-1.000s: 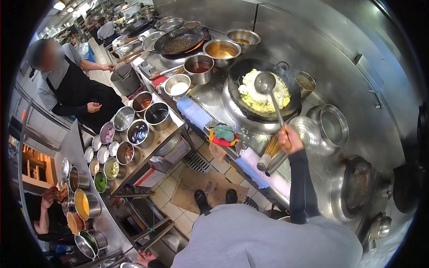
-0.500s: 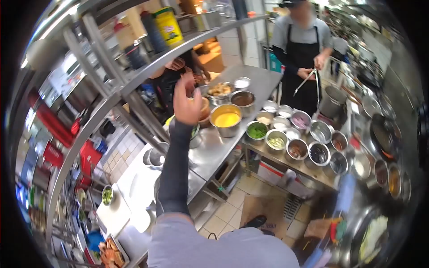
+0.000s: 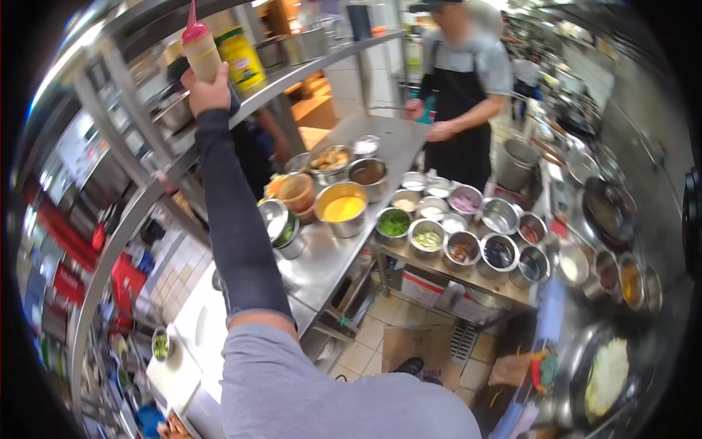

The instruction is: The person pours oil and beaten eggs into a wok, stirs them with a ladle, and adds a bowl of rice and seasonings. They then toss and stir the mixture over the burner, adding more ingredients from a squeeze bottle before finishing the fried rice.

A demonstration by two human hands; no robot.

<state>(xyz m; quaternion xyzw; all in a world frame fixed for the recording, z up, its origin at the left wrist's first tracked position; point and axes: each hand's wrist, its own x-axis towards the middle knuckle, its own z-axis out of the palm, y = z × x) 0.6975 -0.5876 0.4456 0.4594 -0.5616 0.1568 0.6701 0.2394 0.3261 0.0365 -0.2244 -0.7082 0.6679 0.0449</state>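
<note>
My left hand (image 3: 210, 94), at the end of a dark sleeve, is wrapped round the lower part of a squeeze bottle (image 3: 201, 55) with a pink nozzle cap. The bottle is upright at the metal overhead shelf (image 3: 292, 82), with a yellow container (image 3: 241, 60) just to its right. Below the shelf, a pot of yellow liquid (image 3: 342, 208) stands on the steel counter (image 3: 311, 257) beside several other containers. My right hand is out of the frame.
Several metal pots hold ingredients, including chopped greens (image 3: 394, 223), on a lower counter. A co-worker in a black apron (image 3: 459, 110) stands beyond. At the lower right is a pan (image 3: 581, 380) with pale food. Shelf posts rise at the left.
My left hand has moved up and left to the shelf, from empty with spread fingers to holding the bottle. The co-worker's hands have moved apart, and the whole view has shifted.
</note>
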